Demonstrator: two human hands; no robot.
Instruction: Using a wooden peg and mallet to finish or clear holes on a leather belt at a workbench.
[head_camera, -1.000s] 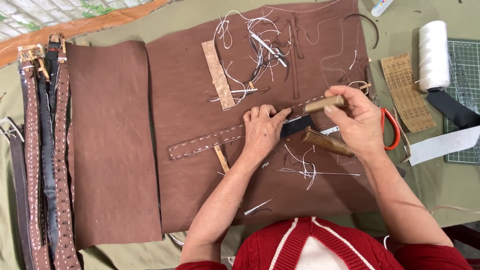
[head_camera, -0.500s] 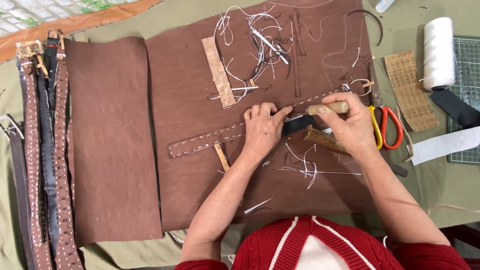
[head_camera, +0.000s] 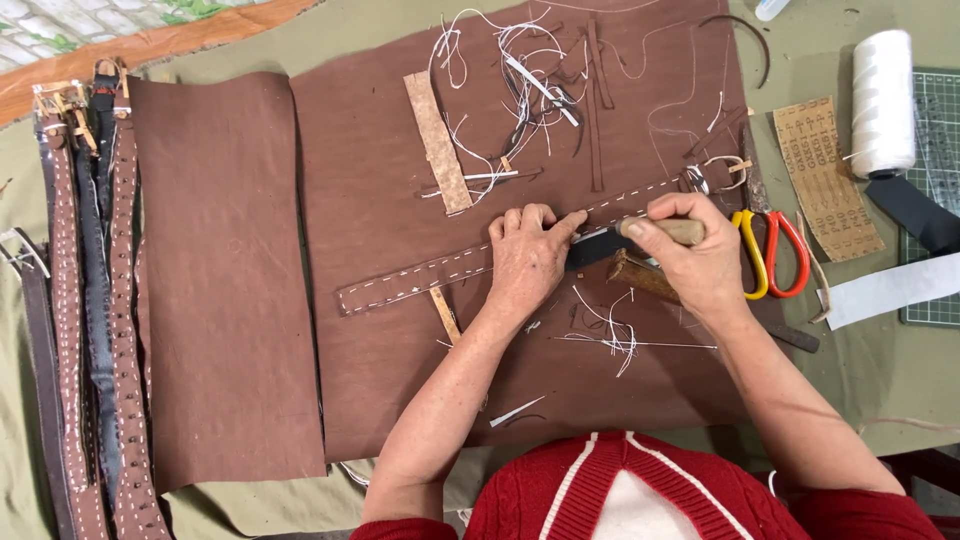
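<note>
Brown leather sheet (head_camera: 520, 330) w/ white thread scraps (head_camera: 520, 70). Brown strap (head_camera: 420, 282), white stitch dashes along edges. Scissors (head_camera: 772, 250): one yellow handle, one red-orange. White thread spool (head_camera: 882, 100). Tan punched card (head_camera: 825, 180). Green cutting mat (head_camera: 940, 130) w/ grid. Olive table cloth (head_camera: 880, 360). Red sweater (head_camera: 640, 495), white stripes.

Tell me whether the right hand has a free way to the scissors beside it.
Probably yes, but not with a free grasp. The scissors lie in the open just beside the right hand, nothing between them. That hand is wrapped around a wooden-handled tool, which it would likely have to put down first.
</note>
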